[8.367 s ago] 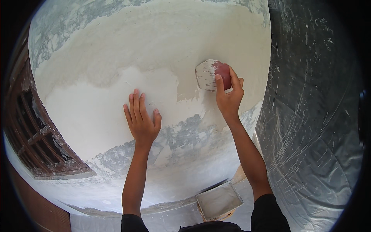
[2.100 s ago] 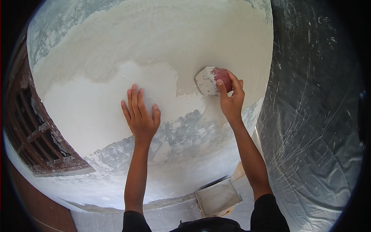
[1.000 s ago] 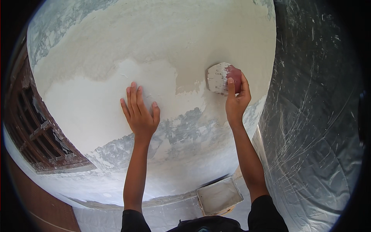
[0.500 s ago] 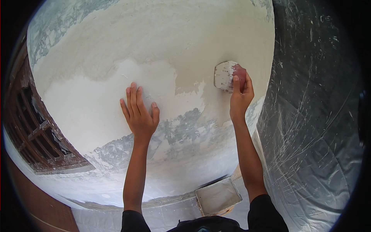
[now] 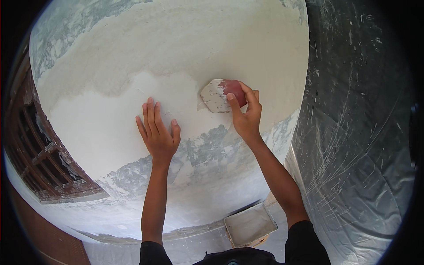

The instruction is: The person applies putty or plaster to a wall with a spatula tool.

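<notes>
My right hand (image 5: 247,110) grips a flat, many-sided plaster scraper (image 5: 216,96), dark red where I hold it and caked with off-white filler over its left part. Its blade lies against the wall (image 5: 247,48), which is coated with pale plaster, beige above and whiter on the left. My left hand (image 5: 160,132) rests on the whiter plaster with fingers stretched out, holding nothing. Below both hands runs a rough grey-blue band (image 5: 203,150) of wall where the pale coat ends unevenly.
At the wall's foot stands a rectangular tub (image 5: 251,225) of pale filler. A brown window frame with bars (image 5: 48,154) lies at the left. Dark plastic sheeting (image 5: 353,132), splashed with white, hangs on the right and spreads over the floor.
My right hand has swept the scraper leftward and slightly down across the wall, covering the beige patch with paler filler. My left hand stays in about the same spot.
</notes>
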### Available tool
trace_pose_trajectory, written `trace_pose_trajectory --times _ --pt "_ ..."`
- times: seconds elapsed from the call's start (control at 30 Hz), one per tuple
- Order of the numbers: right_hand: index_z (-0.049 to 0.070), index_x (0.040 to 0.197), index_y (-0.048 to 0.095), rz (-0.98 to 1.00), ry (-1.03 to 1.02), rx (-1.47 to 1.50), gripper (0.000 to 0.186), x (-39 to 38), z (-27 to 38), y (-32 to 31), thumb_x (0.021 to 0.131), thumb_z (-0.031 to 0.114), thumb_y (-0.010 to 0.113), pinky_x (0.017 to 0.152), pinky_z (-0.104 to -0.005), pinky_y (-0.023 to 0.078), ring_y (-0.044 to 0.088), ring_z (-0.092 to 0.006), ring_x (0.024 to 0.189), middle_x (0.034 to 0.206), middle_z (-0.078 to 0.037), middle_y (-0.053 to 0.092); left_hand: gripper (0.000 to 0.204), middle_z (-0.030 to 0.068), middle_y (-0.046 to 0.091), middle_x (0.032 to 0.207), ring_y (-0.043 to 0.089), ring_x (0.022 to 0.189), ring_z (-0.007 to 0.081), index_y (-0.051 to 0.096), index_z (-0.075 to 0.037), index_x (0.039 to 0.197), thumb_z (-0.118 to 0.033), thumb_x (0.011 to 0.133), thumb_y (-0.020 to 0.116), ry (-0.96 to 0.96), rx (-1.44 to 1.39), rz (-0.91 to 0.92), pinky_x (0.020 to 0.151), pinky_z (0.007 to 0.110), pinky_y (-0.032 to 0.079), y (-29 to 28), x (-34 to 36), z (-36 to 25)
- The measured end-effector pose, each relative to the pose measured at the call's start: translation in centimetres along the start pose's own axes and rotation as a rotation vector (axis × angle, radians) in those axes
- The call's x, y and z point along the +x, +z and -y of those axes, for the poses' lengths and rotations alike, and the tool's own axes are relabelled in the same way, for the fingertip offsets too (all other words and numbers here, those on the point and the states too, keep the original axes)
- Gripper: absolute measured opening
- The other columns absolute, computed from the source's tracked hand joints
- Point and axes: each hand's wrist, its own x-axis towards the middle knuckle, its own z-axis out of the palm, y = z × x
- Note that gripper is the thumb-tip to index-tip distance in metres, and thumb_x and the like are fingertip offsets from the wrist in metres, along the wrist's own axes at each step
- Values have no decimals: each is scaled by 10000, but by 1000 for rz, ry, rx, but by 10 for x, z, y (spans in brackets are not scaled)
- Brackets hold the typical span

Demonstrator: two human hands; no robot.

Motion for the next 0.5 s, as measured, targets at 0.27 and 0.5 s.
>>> trace_pose_trajectory --times 0.27,0.5 --pt "27 1319 601 -349 172 12 396 52 -28 -42 966 193 672 942 -327 471 595 -196 1056 1162 -122 606 617 177 414 1549 360 1461 351 412 -3 1450 -189 884 574 2 -23 11 1202 553 187 -3 2 1" --pt "-22 1332 558 -284 168 231 400 44 -5 -50 986 157 647 945 -298 489 631 -155 1077 1218 -116 655 633 181 393 1561 346 1467 354 399 0 1458 -188 881 578 6 -19 11 1203 557 180 -1 1 -2"
